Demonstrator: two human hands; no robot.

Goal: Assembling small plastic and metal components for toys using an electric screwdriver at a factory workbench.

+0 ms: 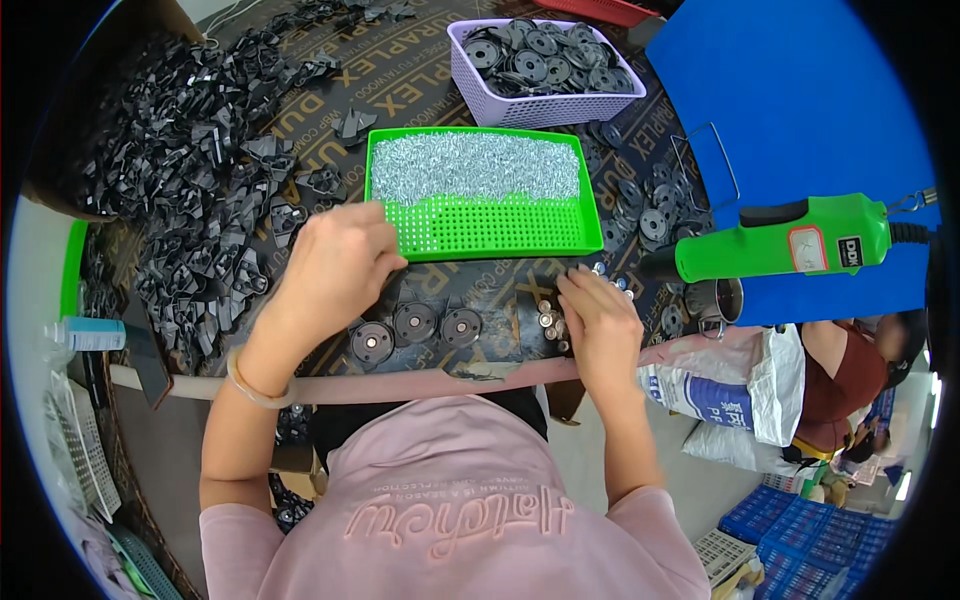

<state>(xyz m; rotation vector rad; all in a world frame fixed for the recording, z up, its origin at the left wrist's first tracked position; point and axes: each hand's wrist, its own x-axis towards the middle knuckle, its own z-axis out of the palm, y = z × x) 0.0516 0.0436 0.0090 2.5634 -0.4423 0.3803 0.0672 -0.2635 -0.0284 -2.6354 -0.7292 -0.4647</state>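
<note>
My left hand (345, 255) is at the near left corner of a green perforated tray (500, 243), its fingers curled together; whatever they hold, if anything, is hidden. Small shiny metal screws or pins (475, 165) fill the tray's far half. My right hand (603, 325) lies over the table's near edge with fingers stretched out, among small round metal bushings (547, 320). Several more of these show past its fingertips. Between my hands sit three black round plastic parts (414, 322) in a row, each with a metal piece at its centre.
Black angular plastic parts (215, 180) are heaped at left. A lilac basket (545, 108) of black discs stands at the back. Loose discs (655, 215) lie at right, near a hanging green power screwdriver (800, 240), a metal cup (718, 300) and a blue panel (800, 120). Another person (850, 370) sits beyond.
</note>
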